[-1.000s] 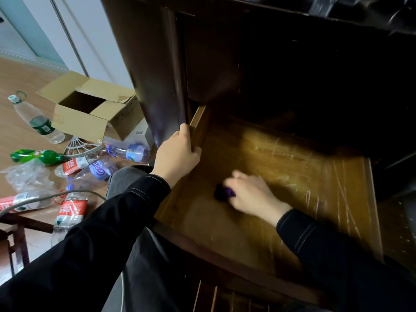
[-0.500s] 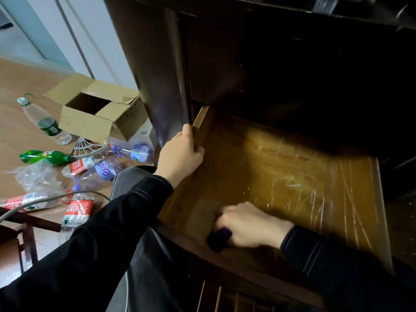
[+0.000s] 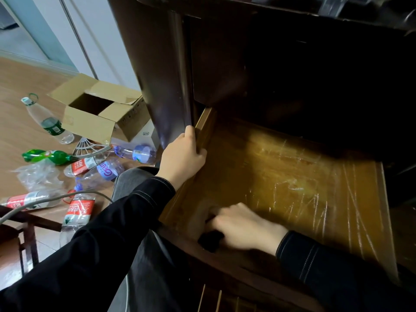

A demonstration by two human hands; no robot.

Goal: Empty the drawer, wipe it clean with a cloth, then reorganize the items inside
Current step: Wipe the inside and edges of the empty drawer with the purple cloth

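The right hand (image 3: 245,228) has its grip closed on a dark cloth (image 3: 210,239), and it presses the cloth on the bottom of the drawer (image 3: 292,176), at the front left corner, close to the front wall. The hand is blurred, and only a small part of the cloth shows under the fingers. The left hand (image 3: 183,157) has its grip closed on the top edge of the left wall of the drawer, with the thumb inside and the fingers outside, beside the dark cabinet (image 3: 162,75). The drawer is pulled out and its wooden bottom shows pale scratches. Both arms wear black sleeves.

On the floor (image 3: 22,82) to the left lie several plastic bottles (image 3: 48,124), one green bottle (image 3: 47,156) among them, near an open cardboard box (image 3: 94,113). A crumpled clear plastic bag (image 3: 36,176) lies beside the bottles.
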